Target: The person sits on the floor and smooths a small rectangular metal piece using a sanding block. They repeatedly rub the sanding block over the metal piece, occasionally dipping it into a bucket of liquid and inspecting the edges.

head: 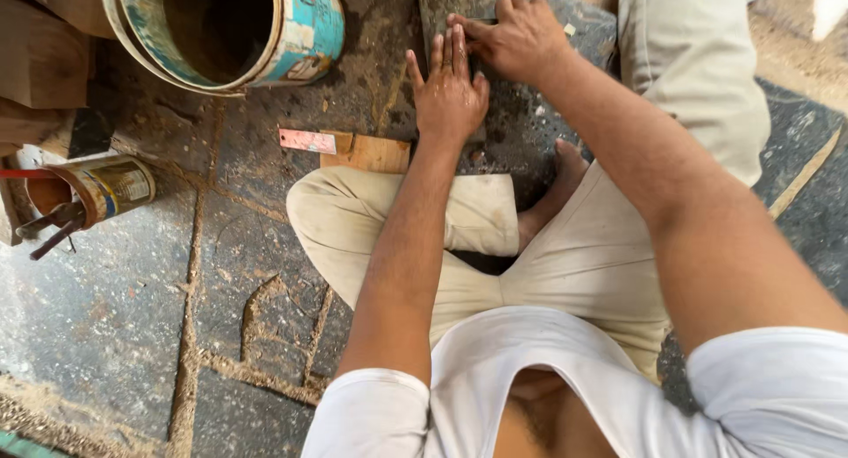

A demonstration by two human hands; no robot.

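I sit cross-legged on a stone floor. My left hand (449, 89) lies flat, palm down and fingers straight, on a dark grey slab (439, 6) that rests on the floor in front of my legs. Just beyond and to the right of it, my right hand (519, 39) has its fingers curled down onto a small dark piece on the slab. That piece is mostly hidden under the fingers. The tips of my left fingers touch my right hand.
A large worn bucket (305, 34) lies tipped at the top left. A small tin (115, 186) holding tools lies at the left. A wooden offcut (375, 154) and a pink strip (306, 141) lie by my left knee. Sawdust covers the floor.
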